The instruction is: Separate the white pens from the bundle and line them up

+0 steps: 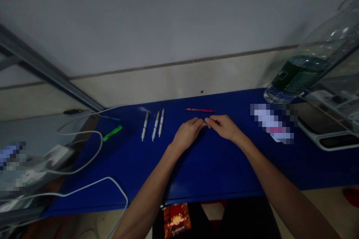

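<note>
Both hands meet over the middle of the blue table top (213, 164). The left hand (187, 132) and the right hand (224, 127) are curled, and their fingertips come together around a small dark thing (205, 124). It is almost fully covered by the fingers, so I cannot tell what it is, and I cannot tell how firm the pinch is on each side. Both hands rest low, on the surface or very near it.

Just behind the hands, toward the wall, lies a red pen (200, 110), apart from the fingers. To the left of the left hand lie three white pens (153, 125), side by side and almost parallel, with a strip of bare blue between them and the hand. Further left is a green marker (112, 133), close to the left edge of the table top, and white cables (92, 157) loop there across the edge.

On the right side, a blurred packet (273, 123) lies near the right hand. Behind it a clear water bottle (311, 63) stands at the back right corner. A white tray (333, 140) sits at the right end.

Between the hands and the front edge, the blue surface is bare except for the two forearms.
</note>
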The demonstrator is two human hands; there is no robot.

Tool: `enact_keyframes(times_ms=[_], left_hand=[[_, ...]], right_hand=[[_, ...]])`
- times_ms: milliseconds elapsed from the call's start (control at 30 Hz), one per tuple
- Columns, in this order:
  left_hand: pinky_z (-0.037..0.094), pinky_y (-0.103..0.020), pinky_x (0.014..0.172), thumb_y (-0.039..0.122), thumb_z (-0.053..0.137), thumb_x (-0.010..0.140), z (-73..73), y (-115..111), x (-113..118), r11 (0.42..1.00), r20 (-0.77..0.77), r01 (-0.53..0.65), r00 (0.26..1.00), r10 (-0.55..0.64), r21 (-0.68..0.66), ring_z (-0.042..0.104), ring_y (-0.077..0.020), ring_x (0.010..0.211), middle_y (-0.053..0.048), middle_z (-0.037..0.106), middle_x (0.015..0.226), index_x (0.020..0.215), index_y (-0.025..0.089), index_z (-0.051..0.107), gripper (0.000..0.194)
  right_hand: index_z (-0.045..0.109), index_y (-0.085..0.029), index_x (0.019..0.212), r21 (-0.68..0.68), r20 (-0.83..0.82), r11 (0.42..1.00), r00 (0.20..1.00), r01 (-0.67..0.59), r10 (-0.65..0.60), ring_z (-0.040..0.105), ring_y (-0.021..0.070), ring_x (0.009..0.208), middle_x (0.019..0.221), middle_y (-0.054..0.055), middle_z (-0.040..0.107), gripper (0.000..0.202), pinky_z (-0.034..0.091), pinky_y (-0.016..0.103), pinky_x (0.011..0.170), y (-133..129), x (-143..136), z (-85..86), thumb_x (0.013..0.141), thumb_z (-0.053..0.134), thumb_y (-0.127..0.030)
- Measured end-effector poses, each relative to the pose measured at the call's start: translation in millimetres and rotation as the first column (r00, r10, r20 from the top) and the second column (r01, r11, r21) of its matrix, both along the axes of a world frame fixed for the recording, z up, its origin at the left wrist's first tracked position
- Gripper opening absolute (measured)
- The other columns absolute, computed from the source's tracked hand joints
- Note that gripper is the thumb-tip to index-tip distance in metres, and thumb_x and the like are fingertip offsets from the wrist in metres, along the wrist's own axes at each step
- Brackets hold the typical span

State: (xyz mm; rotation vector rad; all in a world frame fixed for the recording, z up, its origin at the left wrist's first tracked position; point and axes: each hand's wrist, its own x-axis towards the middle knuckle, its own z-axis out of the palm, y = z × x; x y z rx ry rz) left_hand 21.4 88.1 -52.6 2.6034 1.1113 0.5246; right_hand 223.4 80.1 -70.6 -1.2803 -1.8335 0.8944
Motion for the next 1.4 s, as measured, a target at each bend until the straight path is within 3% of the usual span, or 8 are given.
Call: enact_keyframes(times_ms=[100, 433, 633, 867, 1067, 1133, 1300, 1400], left_hand=[[0.045, -0.026, 0.068, 0.037, 0.031, 0.107, -1.9, 2, -1, 0.999, -0.012, -0.036, 0.999, 0.036, -0.003, 0.06, -0.0145, 0.074, -0.004, 0.062, 0.089, 0.097, 0.016, 0.059, 0.036], [0.05, -0.029, 0.074, 0.046, 0.037, 0.104, 3.2, -6, 4, 0.998, -0.087, -0.016, 0.996, 0.022, 0.062, 0.064, -0.0189, 0.087, -0.007, 0.065, 0.1, 0.12, 0.02, 0.056, 0.036], [0.05, -0.029, 0.069, 0.045, 0.028, 0.106, 1.8, -3, 2, 0.996, -0.132, -0.084, 0.987, 0.088, 0.038, 0.069, -0.021, 0.085, -0.007, 0.069, 0.1, 0.113, 0.021, 0.059, 0.04], [0.051, -0.028, 0.068, 0.043, 0.027, 0.107, -0.1, -6, 4, 0.996, -0.21, -0.076, 0.974, 0.086, 0.055, 0.07, -0.0204, 0.084, -0.009, 0.07, 0.102, 0.115, 0.021, 0.058, 0.039], [0.049, -0.027, 0.068, 0.048, 0.035, 0.104, -0.5, -8, 4, 0.995, 0.063, -0.082, 0.994, 0.086, -0.06, 0.067, -0.0185, 0.078, -0.005, 0.067, 0.089, 0.101, 0.02, 0.054, 0.034], [0.048, -0.026, 0.063, 0.049, 0.031, 0.105, 1.6, -8, 6, 0.965, 0.348, -0.142, 0.913, 0.214, -0.22, 0.064, -0.0151, 0.067, -0.001, 0.063, 0.08, 0.1, 0.021, 0.048, 0.033], [0.055, -0.03, 0.075, 0.05, 0.027, 0.105, 7.0, -6, 13, 0.859, 0.806, 0.026, 0.361, 0.469, -0.512, 0.07, -0.0142, 0.085, -0.006, 0.069, 0.106, 0.109, 0.025, 0.031, 0.025], [0.05, -0.038, 0.099, 0.049, 0.034, 0.104, 8.2, -2, 11, 0.855, 0.819, 0.053, 0.325, 0.473, -0.516, 0.065, -0.0168, 0.114, -0.011, 0.068, 0.123, 0.109, 0.024, 0.034, 0.026]], right_hand=[[0.062, -0.02, 0.093, 0.012, -0.075, 0.999, 0.996, -0.052, 0.052, 0.053, 0.0139, 0.066, 0.076, 0.0, 0.061, 0.029, 0.038, 0.026, 0.062, -1, -2, 0.7, 0.096, 0.051, -0.047], [0.056, -0.018, 0.064, 0.004, 0.03, 0.999, 0.999, 0.037, -0.037, 0.049, 0.0139, 0.058, 0.061, 0.0, 0.055, 0.051, 0.031, 0.027, 0.058, 2, -5, -6.1, 0.099, 0.04, -0.051], [0.064, -0.019, 0.087, 0.02, -0.048, 0.999, 0.998, -0.029, 0.03, 0.05, 0.0132, 0.062, 0.071, -0.001, 0.059, 0.036, 0.034, 0.026, 0.059, 1, -6, -4.1, 0.098, 0.047, -0.049], [0.052, -0.019, 0.069, 0.02, -0.024, 1.0, 1.0, -0.015, 0.015, 0.045, 0.0125, 0.059, 0.062, -0.002, 0.049, 0.046, 0.03, 0.028, 0.059, 1, -8, -5.7, 0.099, 0.043, -0.051], [0.049, -0.021, 0.071, -0.125, -0.32, 0.992, 0.947, -0.023, -0.019, 0.043, 0.0124, 0.056, 0.062, -0.003, 0.045, 0.047, 0.034, 0.027, 0.055, -3, -19, -8.6, 0.095, 0.046, -0.06], [0.055, -0.021, 0.083, -0.151, -0.425, 0.986, 0.905, -0.068, -0.003, 0.049, 0.0128, 0.06, 0.071, -0.001, 0.053, 0.043, 0.04, 0.027, 0.056, -7, -26, -6.9, 0.094, 0.048, -0.062], [0.055, -0.024, 0.122, -0.223, -0.55, 0.937, 0.828, -0.27, 0.108, 0.065, 0.018, 0.076, 0.091, 0.005, 0.068, 0.045, 0.051, 0.031, 0.064, -16, -45, -4.0, 0.091, 0.058, -0.057], [0.061, -0.021, 0.115, -0.246, -0.585, 0.936, 0.809, -0.253, 0.064, 0.056, 0.0142, 0.056, 0.068, -0.001, 0.061, 0.041, 0.045, 0.029, 0.056, -16, -47, -0.9, 0.091, 0.059, -0.054]])
